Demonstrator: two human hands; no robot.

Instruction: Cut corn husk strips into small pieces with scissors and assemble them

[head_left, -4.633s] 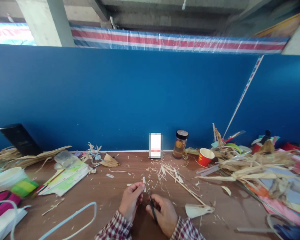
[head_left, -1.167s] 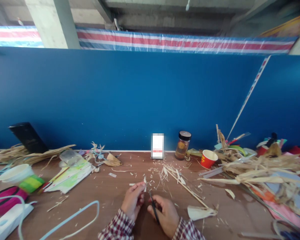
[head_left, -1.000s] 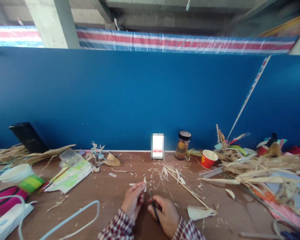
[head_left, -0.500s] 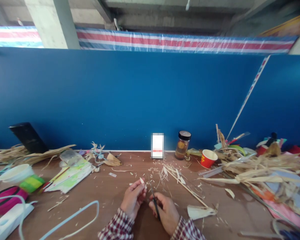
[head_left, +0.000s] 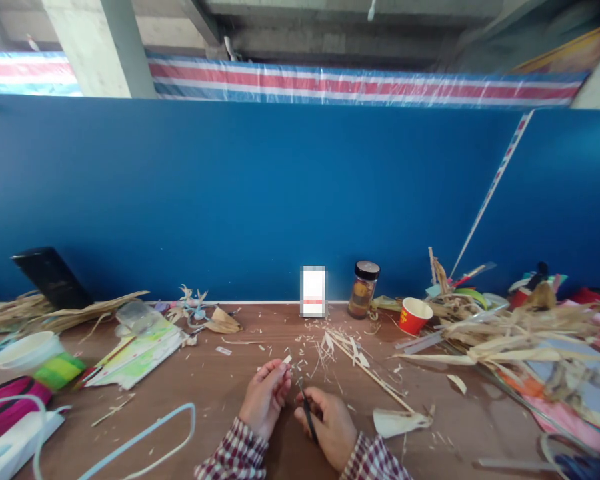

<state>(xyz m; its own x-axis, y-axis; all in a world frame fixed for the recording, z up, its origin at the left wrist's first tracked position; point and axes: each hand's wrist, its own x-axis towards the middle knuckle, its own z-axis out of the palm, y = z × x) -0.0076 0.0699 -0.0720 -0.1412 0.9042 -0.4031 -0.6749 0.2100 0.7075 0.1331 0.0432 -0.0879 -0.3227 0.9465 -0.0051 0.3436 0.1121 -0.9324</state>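
Observation:
In the head view, my left hand pinches a small pale piece of husk between thumb and fingertips. Just to its right, my right hand is closed around a slim dark pointed tool, its thin tip aimed away from me beside the left fingers. Whether this is tweezers or small scissors I cannot tell. Tip and husk piece are apart. Tiny pale clippings lie on the brown table around both hands. A thin stalk with pale husk at its far end lies right of them.
A lidded jar, a red paper cup and a blurred white object stand at the back. Dried husks pile up at right. Left are a painted sheet, a white bowl, a power strip and a cable.
The husk piece in my left fingertips now shows shorter and at a flatter angle. My right hand and its tool have shifted slightly left; the whole view has drifted a little too.

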